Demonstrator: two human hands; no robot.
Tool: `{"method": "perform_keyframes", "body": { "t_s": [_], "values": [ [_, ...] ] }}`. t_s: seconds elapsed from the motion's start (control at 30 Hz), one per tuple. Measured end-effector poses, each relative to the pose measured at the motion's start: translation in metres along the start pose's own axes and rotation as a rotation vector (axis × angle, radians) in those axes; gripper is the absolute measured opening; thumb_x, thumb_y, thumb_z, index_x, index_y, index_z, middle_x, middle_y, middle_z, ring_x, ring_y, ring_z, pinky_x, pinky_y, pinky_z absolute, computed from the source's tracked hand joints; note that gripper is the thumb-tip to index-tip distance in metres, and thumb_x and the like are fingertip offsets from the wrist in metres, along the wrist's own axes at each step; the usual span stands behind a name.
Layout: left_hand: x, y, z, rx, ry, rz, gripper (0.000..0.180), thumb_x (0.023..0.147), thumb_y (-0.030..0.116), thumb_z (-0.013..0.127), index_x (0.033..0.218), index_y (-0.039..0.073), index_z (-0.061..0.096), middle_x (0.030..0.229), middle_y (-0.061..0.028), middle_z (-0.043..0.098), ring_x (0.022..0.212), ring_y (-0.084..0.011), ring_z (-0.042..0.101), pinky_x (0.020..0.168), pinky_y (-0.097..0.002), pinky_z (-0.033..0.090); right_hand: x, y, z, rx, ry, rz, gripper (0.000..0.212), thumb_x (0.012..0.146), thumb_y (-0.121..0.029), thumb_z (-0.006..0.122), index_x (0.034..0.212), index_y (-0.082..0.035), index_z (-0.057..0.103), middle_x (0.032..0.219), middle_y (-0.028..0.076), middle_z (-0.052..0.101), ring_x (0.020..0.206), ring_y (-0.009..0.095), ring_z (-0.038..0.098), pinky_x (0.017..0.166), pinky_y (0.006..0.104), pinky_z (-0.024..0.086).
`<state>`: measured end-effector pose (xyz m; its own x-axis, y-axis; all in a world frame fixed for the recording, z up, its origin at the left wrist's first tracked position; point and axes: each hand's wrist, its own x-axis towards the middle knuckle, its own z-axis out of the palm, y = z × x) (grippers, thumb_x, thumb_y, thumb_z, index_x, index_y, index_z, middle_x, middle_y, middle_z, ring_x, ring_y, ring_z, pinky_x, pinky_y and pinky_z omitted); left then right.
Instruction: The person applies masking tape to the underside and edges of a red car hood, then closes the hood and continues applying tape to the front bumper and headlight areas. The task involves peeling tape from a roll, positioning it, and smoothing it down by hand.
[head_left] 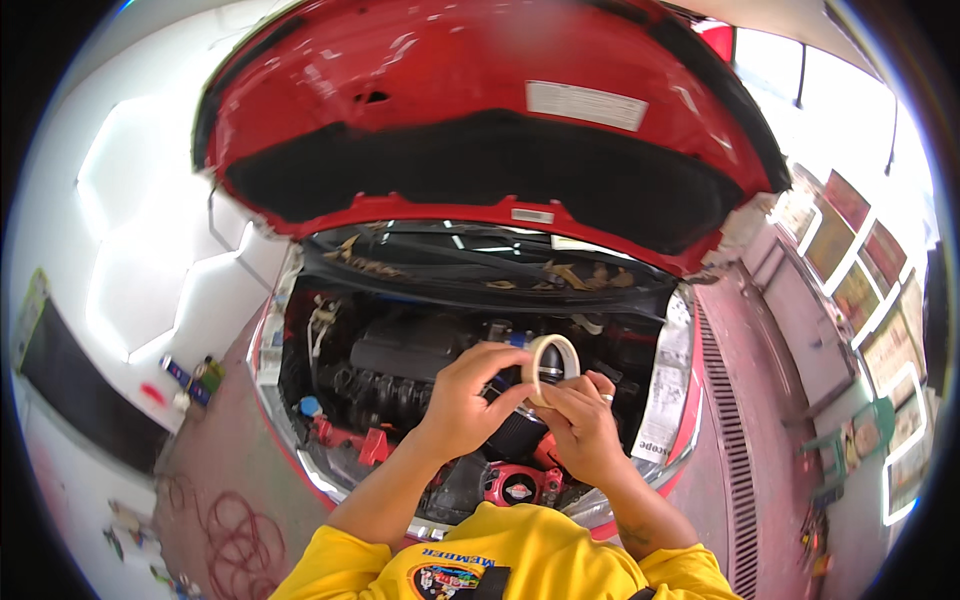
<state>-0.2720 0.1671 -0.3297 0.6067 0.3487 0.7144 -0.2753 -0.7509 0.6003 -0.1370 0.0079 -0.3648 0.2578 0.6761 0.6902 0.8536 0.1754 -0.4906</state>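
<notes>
A roll of beige masking tape (553, 364) is held upright in front of me, over the open engine bay (400, 375) of a red car. My right hand (583, 425) grips the roll from below and behind, a ring on one finger. My left hand (470, 395) reaches across from the left, its fingertips pinching at the roll's edge. Both forearms come up from the lower edge, out of yellow sleeves. The raised red hood (480, 110) with its black liner fills the top of the view.
Newspaper masking (663, 385) covers the car's right fender. A red hose (235, 535) lies coiled on the floor at lower left, with bottles (195, 378) by the white wall. A floor drain grate (728, 440) runs along the right, beside framed pictures (860, 270).
</notes>
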Motion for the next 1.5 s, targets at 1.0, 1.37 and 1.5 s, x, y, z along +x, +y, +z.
{"method": "perform_keyframes", "body": {
  "t_s": [1.0,1.37,1.5],
  "values": [
    [-0.081,-0.036,-0.036,-0.472,0.186,-0.694,0.009,0.094,0.001,0.082,0.095,0.001,0.074,0.085,-0.0021,0.073,0.078,-0.0055,0.066,0.072,-0.0222,0.052,0.024,-0.003,0.024,-0.083,-0.101,0.052,0.044,0.098,-0.009,0.071,0.142,-0.007,0.067,0.062,0.013,0.062,0.054,0.031,0.065,0.055,0.0380,0.050],
    [-0.014,-0.026,-0.038,-0.371,0.552,-0.202,0.013,0.095,0.003,0.083,0.090,-0.001,0.071,0.089,-0.0064,0.075,0.080,-0.0073,0.067,0.073,-0.0260,0.055,0.058,0.107,-0.022,-0.116,0.744,0.218,0.023,0.105,-0.009,0.062,0.125,-0.003,0.072,0.077,0.004,0.068,0.068,0.013,0.063,0.065,0.0307,0.049],
    [0.086,0.037,-0.116,0.143,0.077,0.038,0.016,0.087,0.007,0.088,0.086,0.000,0.073,0.084,-0.0067,0.076,0.078,-0.0125,0.071,0.074,-0.0295,0.055,0.115,0.061,-0.109,0.285,1.009,0.082,0.024,0.108,-0.008,0.060,0.130,-0.003,0.068,0.082,-0.002,0.051,0.070,0.007,0.046,0.068,0.0234,0.043]
  ]
}}
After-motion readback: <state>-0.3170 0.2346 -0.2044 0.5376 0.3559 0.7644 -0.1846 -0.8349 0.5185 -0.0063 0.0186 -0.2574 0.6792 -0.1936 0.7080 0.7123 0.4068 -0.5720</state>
